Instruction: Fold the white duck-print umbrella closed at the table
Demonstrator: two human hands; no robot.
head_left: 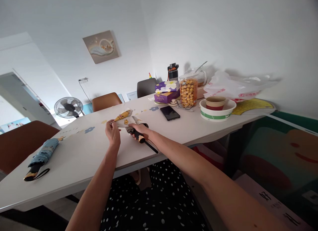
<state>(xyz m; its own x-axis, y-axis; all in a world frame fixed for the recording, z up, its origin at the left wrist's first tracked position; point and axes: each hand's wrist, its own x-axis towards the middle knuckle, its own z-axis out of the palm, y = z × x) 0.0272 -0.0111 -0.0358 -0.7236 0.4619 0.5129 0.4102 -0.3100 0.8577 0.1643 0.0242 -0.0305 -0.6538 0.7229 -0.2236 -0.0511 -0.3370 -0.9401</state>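
A cream and yellow folding umbrella (126, 121) with a small printed figure is partly loose over the table's near edge. My right hand (140, 131) is closed around it close to the black handle, from which a dark strap hangs toward me. Pinched in the fingers of my left hand (113, 131) is an edge of the umbrella's fabric. Some fingers of both hands are hidden behind the cloth and handle. At the far left of the table lies a second, light blue umbrella (44, 153), rolled up, with a black and gold handle.
On the white table (99, 148) a phone (170, 113) lies right of my hands. Behind it are tissue packs (166, 92), a jar of popcorn-like snacks (188, 92) and a dark bottle (173, 72). Farther right are a paper bowl (216, 115) holding a cup and a plastic bag (231, 85).
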